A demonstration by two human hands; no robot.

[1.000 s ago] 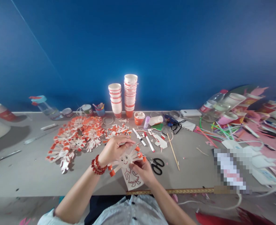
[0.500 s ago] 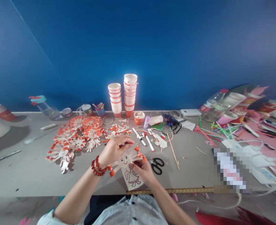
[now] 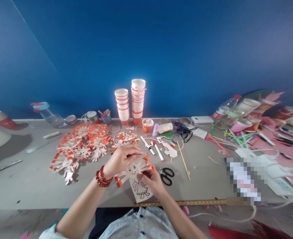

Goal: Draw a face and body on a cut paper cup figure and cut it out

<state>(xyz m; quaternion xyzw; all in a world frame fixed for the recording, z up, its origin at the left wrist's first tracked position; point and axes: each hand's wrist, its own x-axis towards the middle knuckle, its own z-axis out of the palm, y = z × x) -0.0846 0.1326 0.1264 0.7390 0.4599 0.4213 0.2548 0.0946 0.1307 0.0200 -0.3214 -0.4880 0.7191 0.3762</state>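
Observation:
A paper-cup doll (image 3: 132,170) is between my hands, its cup bottom drawn with a smiling face and its cut side strips spread out with orange ends. My right hand (image 3: 151,181) pinches it at the lower right, thumb on top. Over its upper left side my left hand (image 3: 123,160), with red bead bracelets at the wrist, is closed on the strips; its fingertips are partly hidden. Below the face hangs a white paper piece (image 3: 141,192) with a dress and legs outlined in dark marker. Black-handled scissors (image 3: 166,176) lie just right of my right hand.
Finished-looking paper dolls (image 3: 83,141) pile up at the left. Two stacks of cups (image 3: 138,103) stand by the wall. Markers (image 3: 158,151), a wooden stick (image 3: 183,161) and paper scraps (image 3: 170,149) lie ahead. A power strip (image 3: 273,177) and bottles (image 3: 226,108) are at the right.
Almost nothing differs. Both hands stay on the paper-cup doll in nearly the same place, with only a tiny shift of the left wrist.

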